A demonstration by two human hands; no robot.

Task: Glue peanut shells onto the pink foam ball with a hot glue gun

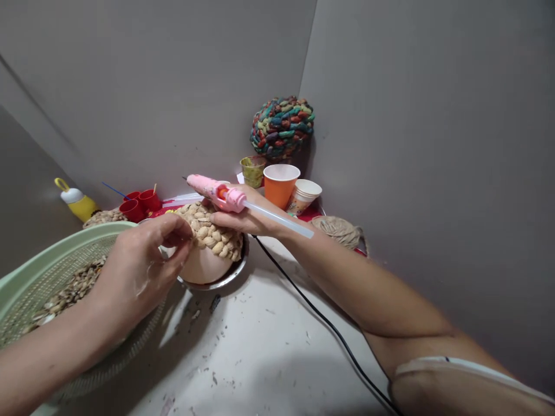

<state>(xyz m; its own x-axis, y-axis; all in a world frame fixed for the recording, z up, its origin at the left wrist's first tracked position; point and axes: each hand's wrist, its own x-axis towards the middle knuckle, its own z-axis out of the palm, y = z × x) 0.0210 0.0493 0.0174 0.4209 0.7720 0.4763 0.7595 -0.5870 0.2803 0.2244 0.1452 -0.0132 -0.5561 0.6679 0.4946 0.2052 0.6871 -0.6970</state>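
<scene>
My right hand (255,219) is wrapped around a pink hot glue gun (212,190), with a long clear glue stick (281,221) poking out of its back end. Its fingers also rest by a rounded form (203,264) whose upper part is covered in rows of beige, peanut-like shells (212,234); the lower part is bare and smooth. That form sits in a shiny metal bowl (225,281). My left hand (143,260) is closed, thumb and fingers pinched together at the left edge of the shell rows. Whatever is between those fingertips is hidden.
A green colander (13,283) of loose shells stands at left. Behind are red cups (150,200), a yellow bottle (80,202), an orange paper cup (281,185), stacked paper cups (306,195), a twine ball (340,231) and a colourful ball (282,128). A black cord (321,315) crosses the table.
</scene>
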